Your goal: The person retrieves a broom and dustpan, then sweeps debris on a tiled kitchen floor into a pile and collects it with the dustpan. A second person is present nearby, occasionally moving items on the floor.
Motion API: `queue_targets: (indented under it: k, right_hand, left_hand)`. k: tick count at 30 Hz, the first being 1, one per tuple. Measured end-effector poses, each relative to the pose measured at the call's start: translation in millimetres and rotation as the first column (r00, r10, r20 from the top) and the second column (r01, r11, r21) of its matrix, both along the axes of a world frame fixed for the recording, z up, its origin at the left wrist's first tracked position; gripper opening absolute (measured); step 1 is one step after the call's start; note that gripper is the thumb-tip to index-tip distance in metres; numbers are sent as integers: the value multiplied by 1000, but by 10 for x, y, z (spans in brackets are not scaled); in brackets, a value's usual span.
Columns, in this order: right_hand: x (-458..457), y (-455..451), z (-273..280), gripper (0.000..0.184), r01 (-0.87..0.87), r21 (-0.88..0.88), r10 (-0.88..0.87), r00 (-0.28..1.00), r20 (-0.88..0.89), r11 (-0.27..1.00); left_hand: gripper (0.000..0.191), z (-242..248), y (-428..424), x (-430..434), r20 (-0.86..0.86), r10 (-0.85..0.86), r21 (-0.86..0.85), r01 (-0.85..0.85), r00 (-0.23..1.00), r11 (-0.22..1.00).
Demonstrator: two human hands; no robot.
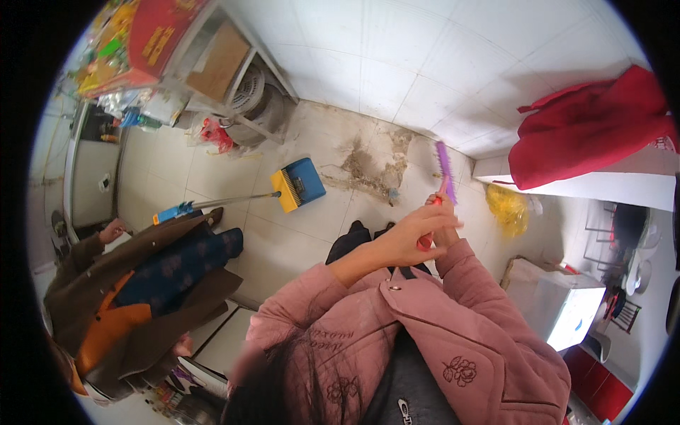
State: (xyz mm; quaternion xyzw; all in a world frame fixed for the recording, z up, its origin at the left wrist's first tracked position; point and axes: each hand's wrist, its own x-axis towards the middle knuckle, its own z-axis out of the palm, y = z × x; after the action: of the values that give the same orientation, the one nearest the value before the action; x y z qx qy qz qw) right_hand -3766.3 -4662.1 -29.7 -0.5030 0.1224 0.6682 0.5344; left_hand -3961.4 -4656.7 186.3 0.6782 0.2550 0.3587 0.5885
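Observation:
A broom with a purple bristled head point(445, 169) reaches down towards the tiled floor near the white wall. My left hand point(411, 234) is around the red top end of its handle, which shows between thumb and fingers. Farther along the handle, my right hand point(448, 215) grips it, partly hidden behind the left. To the left on the floor stands a blue dustpan point(307, 183) with a yellow comb edge and a long metal handle. Brown stains and loose dirt point(361, 162) mark the floor between dustpan and broom.
Another person in a brown coat point(175, 313) stands at the left, near the dustpan's handle. A metal-framed cart point(255, 127) holds a round container below. Yellow plastic bag point(507, 210) lies on the floor at right, below a red cloth point(584, 130) on a white ledge.

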Motion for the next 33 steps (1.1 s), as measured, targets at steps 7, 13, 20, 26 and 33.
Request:
queue_targets:
  k: [7,13,20,26,33]
  right_hand:
    - [605,223,-1217,7,186,-284,-153,979,137,940]
    - [-148,355,-2255,5,-374,-426,474,867,156,824]
    - [-1033,57,-1213,4,-362,-380,379,925,-33,851]
    - [-983,147,-774,3,-248,-414,332,933,142,876]
    - [-1198,-55,-1678,3,-482,-286,517,854,56,828]
  left_hand:
    - [19,-1188,156,487,12,22,-370,-16,1000,929]
    - [25,-1455,-155,1,-56,339,-337,-337,939,879]
    - [30,-937,-817,-418,-116,466,-240,-480,877,844]
    - [32,-875,-833,-509,-160,516,-316,-539,842,781]
    - [37,-1130,-1030,-236,-259,725,-285,-768,638,573]
